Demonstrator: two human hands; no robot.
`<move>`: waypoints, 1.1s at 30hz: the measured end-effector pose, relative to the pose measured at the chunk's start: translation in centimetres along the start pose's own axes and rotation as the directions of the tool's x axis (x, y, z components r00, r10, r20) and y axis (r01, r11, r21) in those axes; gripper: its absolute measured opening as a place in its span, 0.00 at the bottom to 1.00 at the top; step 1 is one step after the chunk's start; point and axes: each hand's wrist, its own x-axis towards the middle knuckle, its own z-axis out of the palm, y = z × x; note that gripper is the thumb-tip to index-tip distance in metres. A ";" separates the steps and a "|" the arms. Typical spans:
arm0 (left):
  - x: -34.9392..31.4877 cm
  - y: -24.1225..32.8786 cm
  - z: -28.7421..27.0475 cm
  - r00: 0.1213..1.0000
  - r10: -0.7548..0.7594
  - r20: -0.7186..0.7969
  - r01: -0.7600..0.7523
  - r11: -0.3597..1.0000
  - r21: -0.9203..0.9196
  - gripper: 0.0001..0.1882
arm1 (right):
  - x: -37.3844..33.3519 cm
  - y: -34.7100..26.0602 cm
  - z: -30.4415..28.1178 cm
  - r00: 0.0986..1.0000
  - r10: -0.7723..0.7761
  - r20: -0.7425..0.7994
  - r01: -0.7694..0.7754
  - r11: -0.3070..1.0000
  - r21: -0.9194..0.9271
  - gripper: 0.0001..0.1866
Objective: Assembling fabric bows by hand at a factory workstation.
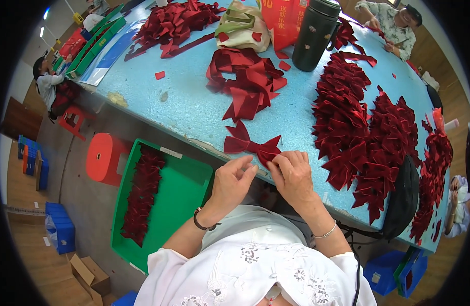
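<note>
A dark red velvet ribbon bow (253,147) lies at the table's near edge, in front of me. My right hand (295,178) pinches its lower right end between thumb and fingers. Just below the bow's left part is my left hand (229,182), its thumb and bent fingers slightly apart, with nothing visible between them. Beyond the bow lies a loose heap of red ribbon pieces (248,84). To the right, finished-looking bows are stacked in long rows (342,117), with another row (388,137) beside them.
The light blue table (179,102) also bears a black tumbler (315,35), a cloth bag (240,30), a far ribbon heap (176,23) and a black bag (402,199). A green tray (186,204) holding bows sits at my left, by a red stool (106,159). Other people sit around.
</note>
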 end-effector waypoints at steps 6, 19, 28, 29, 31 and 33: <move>0.3 -0.2 0.1 0.998 0.052 -0.030 -0.052 0.999 -0.004 0.17 | -0.1 -0.1 0.2 0.998 -0.054 0.040 0.057 0.996 -0.066 0.07; 1.8 2.2 1.2 0.923 -0.277 0.266 0.380 0.557 -0.738 0.16 | 0.3 -2.1 -2.6 0.983 -0.108 -0.146 0.116 0.992 0.044 0.08; 2.7 3.0 1.3 0.951 -0.236 0.199 0.301 0.573 -0.762 0.14 | -1.3 -0.5 -4.7 0.972 0.168 -0.166 -0.104 0.936 0.336 0.10; 2.8 3.1 1.4 0.950 -0.236 0.205 0.307 0.576 -0.758 0.14 | -1.4 -0.6 -4.6 0.966 0.213 -0.149 -0.142 0.912 0.384 0.10; 2.8 3.4 1.9 0.947 -0.237 0.216 0.316 0.577 -0.753 0.14 | -1.5 -0.7 -4.4 0.955 0.265 -0.132 -0.186 0.883 0.430 0.11; 2.8 3.9 2.3 0.948 -0.234 0.217 0.315 0.579 -0.752 0.14 | -1.3 -0.7 -4.3 0.957 0.265 -0.116 -0.184 0.869 0.460 0.11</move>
